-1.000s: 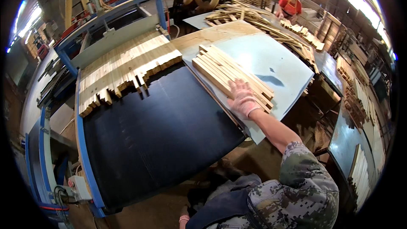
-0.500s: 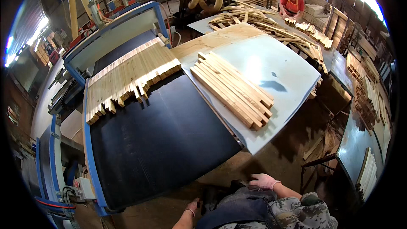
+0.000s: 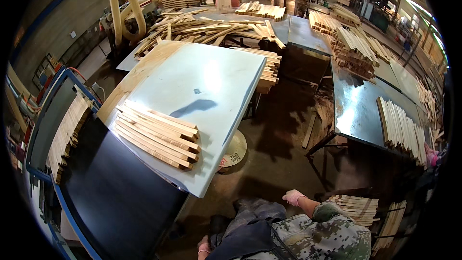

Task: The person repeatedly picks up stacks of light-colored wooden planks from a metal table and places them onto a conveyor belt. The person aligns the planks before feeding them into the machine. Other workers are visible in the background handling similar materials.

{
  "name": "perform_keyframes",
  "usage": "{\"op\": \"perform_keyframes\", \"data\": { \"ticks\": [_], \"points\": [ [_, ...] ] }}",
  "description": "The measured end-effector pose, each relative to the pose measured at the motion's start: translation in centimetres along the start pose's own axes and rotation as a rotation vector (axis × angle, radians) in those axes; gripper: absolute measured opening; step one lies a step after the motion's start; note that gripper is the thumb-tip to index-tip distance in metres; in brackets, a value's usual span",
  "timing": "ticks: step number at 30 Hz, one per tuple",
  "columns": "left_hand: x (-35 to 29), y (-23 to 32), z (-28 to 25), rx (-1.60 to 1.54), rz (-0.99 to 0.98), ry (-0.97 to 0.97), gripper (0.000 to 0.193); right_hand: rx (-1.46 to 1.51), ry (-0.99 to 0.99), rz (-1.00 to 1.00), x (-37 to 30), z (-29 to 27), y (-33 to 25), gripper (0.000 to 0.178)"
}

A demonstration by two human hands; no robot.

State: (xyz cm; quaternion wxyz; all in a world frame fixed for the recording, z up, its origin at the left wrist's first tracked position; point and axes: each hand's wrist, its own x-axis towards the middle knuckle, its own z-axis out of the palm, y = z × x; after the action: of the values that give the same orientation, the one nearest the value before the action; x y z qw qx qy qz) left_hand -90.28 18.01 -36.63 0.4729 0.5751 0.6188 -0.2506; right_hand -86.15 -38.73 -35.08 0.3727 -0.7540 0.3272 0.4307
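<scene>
Well, both gloved hands hang low, below the pale table [image 3: 211, 82]: right hand [image 3: 294, 197] loosely curled, empty; left hand [image 3: 204, 246] fingers unclear; square the slat stack [image 3: 156, 134] there before lifting.

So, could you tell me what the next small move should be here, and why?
Probably reach the right hand down toward the low stack of slats beside it. Both hands are empty, the left hand hangs low by the leg, and the slats on the pale table already lie in a neat pile, while that low stack is the nearest loose wood.
</scene>
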Motion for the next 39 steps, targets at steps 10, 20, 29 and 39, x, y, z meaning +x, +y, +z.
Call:
{"op": "perform_keyframes", "data": {
  "ticks": [10,20,29,39],
  "points": [
    [-19.0,15.3,-7.0,0.123,0.692,-0.938,0.057,0.311,0.363,-0.615,1.5,-8.4,-16.8,0.033],
    [-22.2,22.5,-15.6,-0.09,0.935,-1.179,0.066,0.493,0.519,-0.996,-8.6,-10.2,-44.7,0.08],
    [-21.5,27.8,-16.5,-0.24,0.943,-0.991,0.075,-0.206,0.465,-0.968,-11.6,-3.2,-66.5,0.076],
    [-20.3,34.9,-8.3,0.127,1.282,-0.322,0.097,-0.493,0.487,-0.838,-10.7,0.3,-76.1,0.075]
  ]
}}
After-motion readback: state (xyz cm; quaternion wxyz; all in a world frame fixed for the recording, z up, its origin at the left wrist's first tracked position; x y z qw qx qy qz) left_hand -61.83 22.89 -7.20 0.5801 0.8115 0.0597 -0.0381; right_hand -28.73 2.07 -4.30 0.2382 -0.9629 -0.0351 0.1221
